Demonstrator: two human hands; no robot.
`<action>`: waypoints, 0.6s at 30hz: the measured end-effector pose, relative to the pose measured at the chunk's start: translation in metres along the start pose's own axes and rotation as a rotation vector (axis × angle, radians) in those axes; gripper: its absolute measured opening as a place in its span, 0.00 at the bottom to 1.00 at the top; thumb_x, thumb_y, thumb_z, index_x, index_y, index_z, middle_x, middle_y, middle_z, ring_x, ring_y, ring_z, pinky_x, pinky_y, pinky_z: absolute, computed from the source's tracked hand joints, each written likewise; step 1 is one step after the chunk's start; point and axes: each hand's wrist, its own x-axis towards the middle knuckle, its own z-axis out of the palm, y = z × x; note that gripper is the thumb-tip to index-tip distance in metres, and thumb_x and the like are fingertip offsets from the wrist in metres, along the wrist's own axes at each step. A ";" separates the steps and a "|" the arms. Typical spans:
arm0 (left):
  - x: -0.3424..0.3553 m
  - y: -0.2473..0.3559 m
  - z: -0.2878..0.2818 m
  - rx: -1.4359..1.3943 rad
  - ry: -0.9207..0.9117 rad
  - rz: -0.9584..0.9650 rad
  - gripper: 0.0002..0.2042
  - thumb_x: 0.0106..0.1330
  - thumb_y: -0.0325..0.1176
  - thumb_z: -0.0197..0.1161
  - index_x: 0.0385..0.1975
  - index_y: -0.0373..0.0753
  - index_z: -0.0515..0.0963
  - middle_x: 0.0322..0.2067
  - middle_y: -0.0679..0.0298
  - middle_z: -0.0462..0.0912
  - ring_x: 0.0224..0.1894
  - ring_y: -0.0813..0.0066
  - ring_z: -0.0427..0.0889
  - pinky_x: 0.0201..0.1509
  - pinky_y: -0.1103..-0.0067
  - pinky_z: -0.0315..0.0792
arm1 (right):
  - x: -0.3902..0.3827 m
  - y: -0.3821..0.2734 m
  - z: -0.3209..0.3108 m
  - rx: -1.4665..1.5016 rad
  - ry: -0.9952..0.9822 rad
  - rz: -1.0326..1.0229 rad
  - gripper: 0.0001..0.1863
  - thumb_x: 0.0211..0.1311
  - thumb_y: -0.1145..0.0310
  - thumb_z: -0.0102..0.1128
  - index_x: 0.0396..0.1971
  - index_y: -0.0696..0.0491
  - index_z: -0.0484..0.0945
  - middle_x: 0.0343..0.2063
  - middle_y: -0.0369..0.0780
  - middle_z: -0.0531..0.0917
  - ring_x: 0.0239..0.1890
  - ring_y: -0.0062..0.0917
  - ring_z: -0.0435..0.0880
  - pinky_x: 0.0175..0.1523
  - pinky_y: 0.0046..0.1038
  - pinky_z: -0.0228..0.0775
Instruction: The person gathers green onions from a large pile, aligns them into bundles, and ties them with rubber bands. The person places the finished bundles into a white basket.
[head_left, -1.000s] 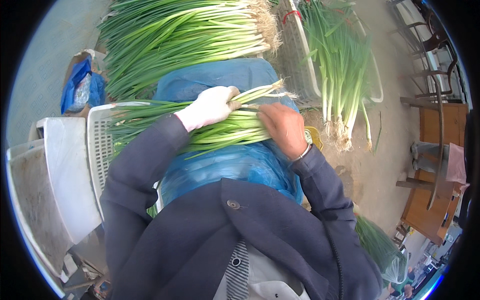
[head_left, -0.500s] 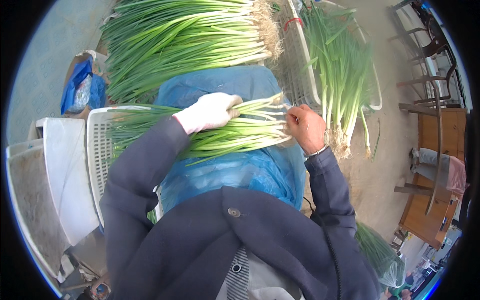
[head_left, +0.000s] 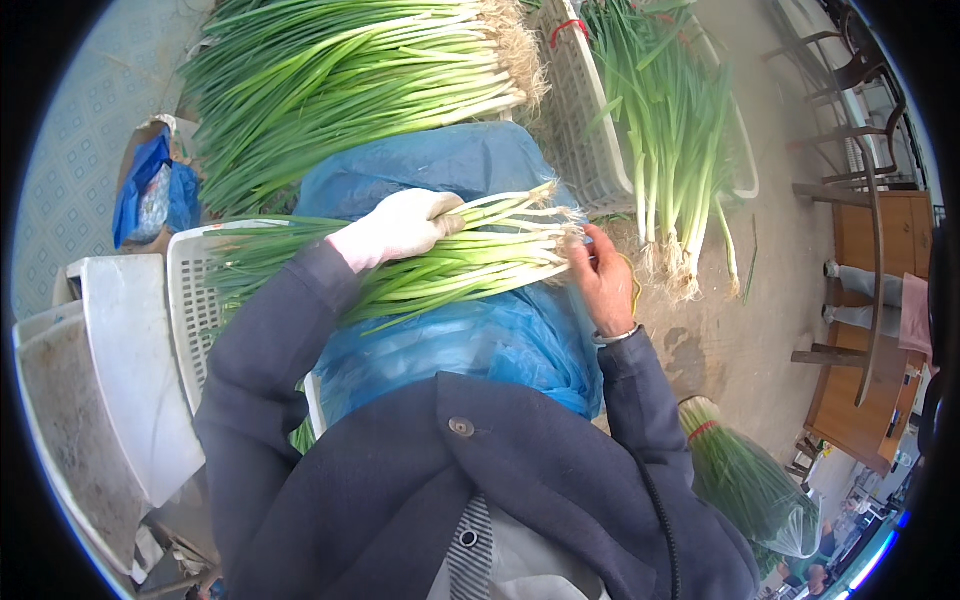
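My left hand (head_left: pixel 405 228), in a whitish glove, is closed around a bunch of scallions (head_left: pixel 450 270) lying across the blue plastic sheet (head_left: pixel 455 345) on my lap. Their green tops trail left over a white slatted crate (head_left: pixel 190 325), and their white stems and roots point right. At the root ends is my bare right hand (head_left: pixel 606 288), its thumb against the roots and its fingers curled. Whatever its fingertips pinch is too small to make out. A thin yellow loop (head_left: pixel 637 290) shows beside this hand.
Ahead lies a big pile of scallions (head_left: pixel 370 90), roots to the right. More scallions (head_left: pixel 680 180) hang over a pale crate (head_left: pixel 590 120). A red-banded bundle (head_left: pixel 740 465) stands low on the right. White foam boxes (head_left: pixel 135 370) stand at left, wooden furniture (head_left: pixel 860 400) far right.
My right hand has turned and its fingers have shifted at the root ends, and the yellow loop now shows beside it. My left hand keeps its hold. The whole view has shifted slightly.
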 end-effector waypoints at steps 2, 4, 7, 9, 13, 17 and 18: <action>-0.001 0.001 0.000 0.025 -0.006 -0.008 0.16 0.71 0.42 0.53 0.49 0.38 0.78 0.41 0.50 0.83 0.47 0.51 0.80 0.51 0.67 0.72 | -0.005 -0.003 0.012 0.084 -0.033 -0.063 0.28 0.63 0.55 0.65 0.54 0.62 0.74 0.33 0.50 0.85 0.35 0.36 0.86 0.41 0.32 0.76; -0.001 0.003 0.002 0.043 -0.034 -0.036 0.17 0.72 0.44 0.51 0.47 0.39 0.79 0.41 0.51 0.84 0.48 0.51 0.80 0.50 0.65 0.72 | -0.005 -0.003 0.016 0.028 0.035 -0.215 0.28 0.61 0.56 0.67 0.54 0.62 0.74 0.35 0.52 0.85 0.36 0.39 0.86 0.42 0.33 0.76; -0.001 0.004 0.005 0.096 0.030 -0.033 0.17 0.72 0.45 0.49 0.46 0.40 0.79 0.41 0.52 0.84 0.48 0.51 0.80 0.51 0.65 0.72 | -0.003 -0.003 0.008 0.084 -0.072 -0.062 0.31 0.58 0.56 0.70 0.55 0.60 0.74 0.42 0.52 0.84 0.42 0.43 0.84 0.47 0.35 0.75; 0.000 0.005 0.006 0.126 0.055 -0.048 0.18 0.72 0.45 0.47 0.45 0.40 0.79 0.41 0.52 0.84 0.48 0.51 0.80 0.51 0.65 0.72 | 0.001 -0.004 -0.004 -0.104 0.048 -0.320 0.31 0.56 0.56 0.71 0.55 0.58 0.75 0.47 0.50 0.81 0.48 0.42 0.81 0.52 0.36 0.72; 0.002 0.005 0.008 0.052 0.074 -0.084 0.18 0.72 0.45 0.46 0.45 0.42 0.80 0.43 0.53 0.84 0.49 0.51 0.80 0.53 0.65 0.72 | 0.011 -0.017 -0.019 -0.261 0.167 -0.608 0.25 0.55 0.60 0.70 0.53 0.52 0.78 0.50 0.43 0.79 0.51 0.38 0.78 0.54 0.37 0.66; 0.004 0.011 0.007 0.136 0.099 -0.040 0.18 0.72 0.46 0.48 0.44 0.41 0.81 0.40 0.50 0.83 0.46 0.49 0.80 0.50 0.65 0.73 | 0.038 -0.035 -0.007 -0.225 0.108 -0.645 0.21 0.56 0.63 0.68 0.52 0.48 0.79 0.45 0.39 0.81 0.47 0.35 0.78 0.49 0.37 0.65; 0.004 0.014 0.006 0.177 0.092 -0.040 0.19 0.72 0.47 0.47 0.44 0.41 0.81 0.39 0.50 0.84 0.46 0.49 0.81 0.50 0.64 0.73 | 0.046 -0.037 -0.002 -0.228 0.103 -0.666 0.20 0.56 0.64 0.68 0.50 0.47 0.80 0.43 0.38 0.82 0.45 0.35 0.79 0.48 0.36 0.65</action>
